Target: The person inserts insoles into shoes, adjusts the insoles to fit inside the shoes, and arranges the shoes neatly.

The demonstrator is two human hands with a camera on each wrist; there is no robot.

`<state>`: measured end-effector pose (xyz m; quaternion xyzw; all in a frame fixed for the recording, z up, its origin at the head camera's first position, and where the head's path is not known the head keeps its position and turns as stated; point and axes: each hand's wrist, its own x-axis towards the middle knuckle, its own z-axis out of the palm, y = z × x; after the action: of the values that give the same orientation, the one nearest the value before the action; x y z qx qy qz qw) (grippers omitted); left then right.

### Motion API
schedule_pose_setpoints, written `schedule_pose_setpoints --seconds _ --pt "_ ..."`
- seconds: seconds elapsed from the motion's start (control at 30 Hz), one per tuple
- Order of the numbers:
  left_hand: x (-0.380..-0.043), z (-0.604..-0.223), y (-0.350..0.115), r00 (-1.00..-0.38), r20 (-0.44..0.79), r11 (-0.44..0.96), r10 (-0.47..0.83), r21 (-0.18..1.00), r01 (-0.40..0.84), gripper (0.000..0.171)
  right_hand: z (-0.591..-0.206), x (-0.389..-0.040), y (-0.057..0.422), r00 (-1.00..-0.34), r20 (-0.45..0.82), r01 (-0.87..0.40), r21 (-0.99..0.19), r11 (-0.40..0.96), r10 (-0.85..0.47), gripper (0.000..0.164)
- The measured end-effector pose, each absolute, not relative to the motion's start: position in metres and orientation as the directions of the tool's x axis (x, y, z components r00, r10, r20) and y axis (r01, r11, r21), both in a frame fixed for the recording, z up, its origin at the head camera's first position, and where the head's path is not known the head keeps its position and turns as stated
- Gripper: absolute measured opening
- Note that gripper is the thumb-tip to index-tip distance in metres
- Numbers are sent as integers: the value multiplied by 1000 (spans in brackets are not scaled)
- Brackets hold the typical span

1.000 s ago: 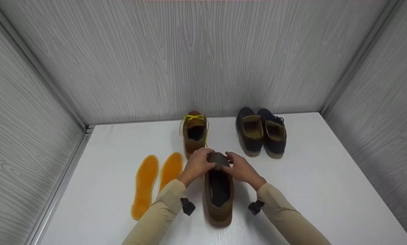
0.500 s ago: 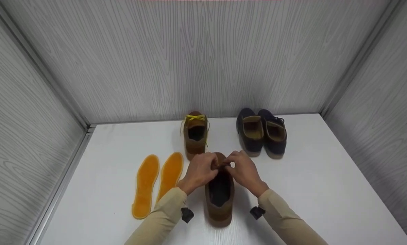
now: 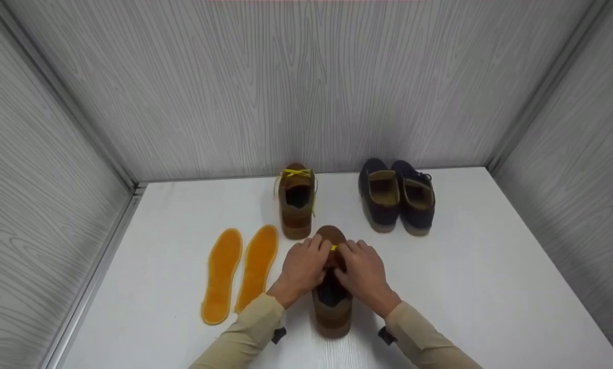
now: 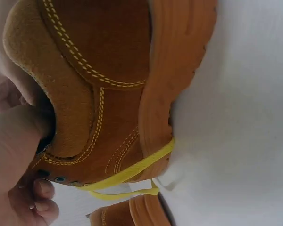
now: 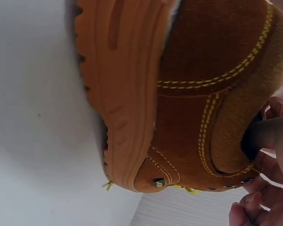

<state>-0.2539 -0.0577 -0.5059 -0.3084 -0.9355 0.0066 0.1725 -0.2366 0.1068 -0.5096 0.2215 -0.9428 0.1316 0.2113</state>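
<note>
A brown lace-up shoe [image 3: 333,324] stands on the white table in front of the body, toe pointing away. My left hand [image 3: 300,269] grips the left edge of its opening, thumb inside and fingers outside by the eyelets. On the opposite edge, my right hand [image 3: 363,271] holds the shoe in the same way. A bit of yellow lace [image 3: 334,247] shows between the hands. In the left wrist view, the lace [image 4: 127,174] hangs down the shoe's side to the table. Both hands hide most of the tongue.
The matching brown shoe [image 3: 296,220] stands just beyond. Two orange insoles, one further left [image 3: 222,277] and one nearer [image 3: 259,256], lie on the left. A pair of navy shoes [image 3: 382,212] stands at the back right. Wood-grain panels [image 3: 306,87] enclose the table.
The dark tongue was pulled up and forward over the toe a second ago. Both hands have folded it back, and the yellow lace now shows. The hands sit over the eyelet edges.
</note>
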Motion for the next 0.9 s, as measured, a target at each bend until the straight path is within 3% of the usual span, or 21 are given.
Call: schedule_pose_setpoints --seconds 0.13,0.23,0.6,0.9 --pt "-255 -509 -55 -763 258 805 593 -175 567 27 -515 -239 104 -838 408 -440 -110 891 -363 41" --pt "-257 -511 -56 -766 247 805 593 -176 567 25 -521 -240 104 -841 391 -441 -95 892 -374 37" --pt "-261 -517 -60 -752 279 774 597 46 632 22 -539 -241 111 -793 476 -502 -158 850 -380 20" --pt "-261 -517 -60 -735 329 762 592 68 644 17 -536 -243 115 -792 444 -529 -156 834 -419 19"
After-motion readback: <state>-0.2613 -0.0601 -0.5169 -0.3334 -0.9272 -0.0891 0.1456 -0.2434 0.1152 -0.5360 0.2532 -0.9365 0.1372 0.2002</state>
